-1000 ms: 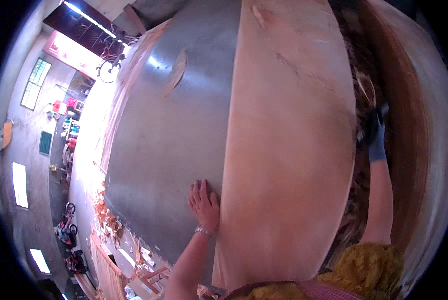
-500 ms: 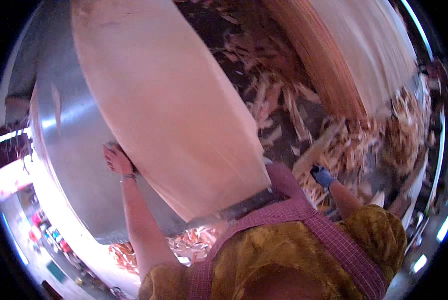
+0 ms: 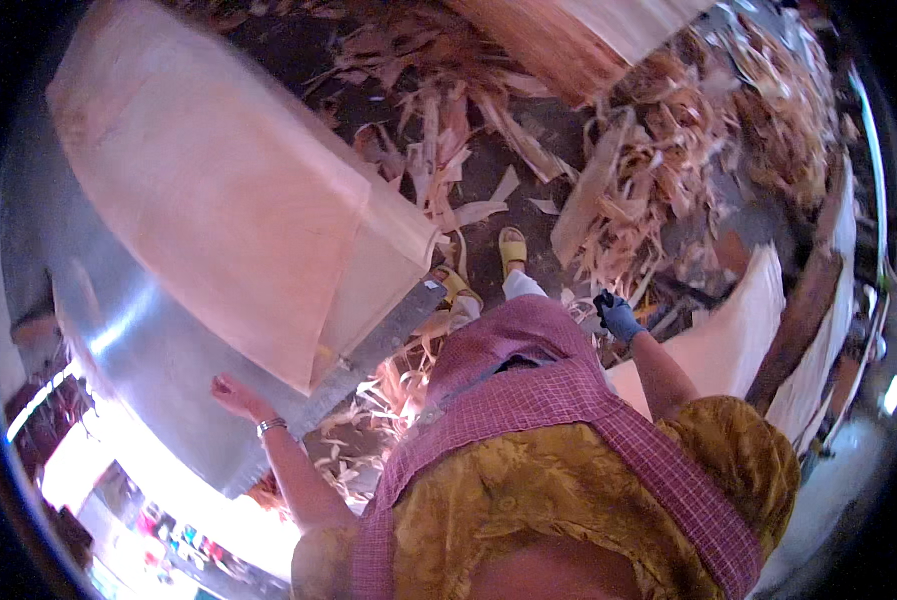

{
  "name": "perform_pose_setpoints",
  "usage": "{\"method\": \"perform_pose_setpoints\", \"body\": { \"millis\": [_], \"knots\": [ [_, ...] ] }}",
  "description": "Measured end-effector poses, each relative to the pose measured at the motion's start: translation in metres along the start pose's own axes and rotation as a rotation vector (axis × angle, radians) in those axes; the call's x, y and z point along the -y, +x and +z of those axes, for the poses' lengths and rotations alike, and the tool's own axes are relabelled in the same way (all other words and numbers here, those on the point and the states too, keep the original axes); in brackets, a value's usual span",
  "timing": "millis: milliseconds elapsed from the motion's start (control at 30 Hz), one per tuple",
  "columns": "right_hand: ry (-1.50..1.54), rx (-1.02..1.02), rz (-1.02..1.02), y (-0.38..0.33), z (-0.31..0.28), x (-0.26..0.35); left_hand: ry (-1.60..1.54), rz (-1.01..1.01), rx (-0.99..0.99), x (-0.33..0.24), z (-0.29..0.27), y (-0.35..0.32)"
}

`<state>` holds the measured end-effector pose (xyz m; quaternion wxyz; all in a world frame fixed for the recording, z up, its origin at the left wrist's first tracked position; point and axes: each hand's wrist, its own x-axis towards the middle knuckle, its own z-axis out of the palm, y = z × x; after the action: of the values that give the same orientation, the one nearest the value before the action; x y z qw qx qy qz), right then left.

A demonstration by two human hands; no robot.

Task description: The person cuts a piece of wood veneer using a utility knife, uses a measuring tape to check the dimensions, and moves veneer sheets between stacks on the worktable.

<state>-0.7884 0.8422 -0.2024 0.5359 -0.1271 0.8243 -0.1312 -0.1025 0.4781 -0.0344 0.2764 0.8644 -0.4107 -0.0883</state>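
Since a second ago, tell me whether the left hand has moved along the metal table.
Yes. The left hand slid off the wood sheet toward the metal table edge near the person.

The floor (image 3: 489,170) is dark and littered with pale wood scraps (image 3: 659,170) and veneer strips. A stack of thin wood sheets (image 3: 559,35) stands at the top. Bright light enters at the lower left (image 3: 79,460).

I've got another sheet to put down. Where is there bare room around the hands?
Bare metal table lies between the left hand and the wood sheet. Around the right hand, wood scraps crowd the floor, and a pale sheet stack sits beside it.
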Motion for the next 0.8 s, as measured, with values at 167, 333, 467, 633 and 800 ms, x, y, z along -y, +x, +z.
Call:
{"method": "perform_pose_setpoints", "body": {
  "millis": [167, 333, 467, 633, 800],
  "knots": [
    [-0.215, 0.004, -0.409, 0.065, -0.041, -0.015, 0.116, 0.222, -0.049, -0.027, -0.011, -0.108],
    [-0.214, 0.090, -0.487, 0.075, -0.051, 0.137, 0.587, 0.162, 0.354, -0.109, -0.015, -0.214],
    [-0.288, 0.217, -0.611, 0.085, -0.037, 0.225, 0.466, -0.060, 0.394, -0.122, -0.003, -0.221],
    [-0.391, 0.536, -1.125, -0.005, 0.084, 0.350, 0.247, 0.005, 0.260, -0.098, 0.015, -0.206],
    [-0.330, 0.852, -1.101, -0.199, 0.243, 0.446, -0.239, -0.096, 0.290, -0.119, -0.037, -0.205]
  ]
}}
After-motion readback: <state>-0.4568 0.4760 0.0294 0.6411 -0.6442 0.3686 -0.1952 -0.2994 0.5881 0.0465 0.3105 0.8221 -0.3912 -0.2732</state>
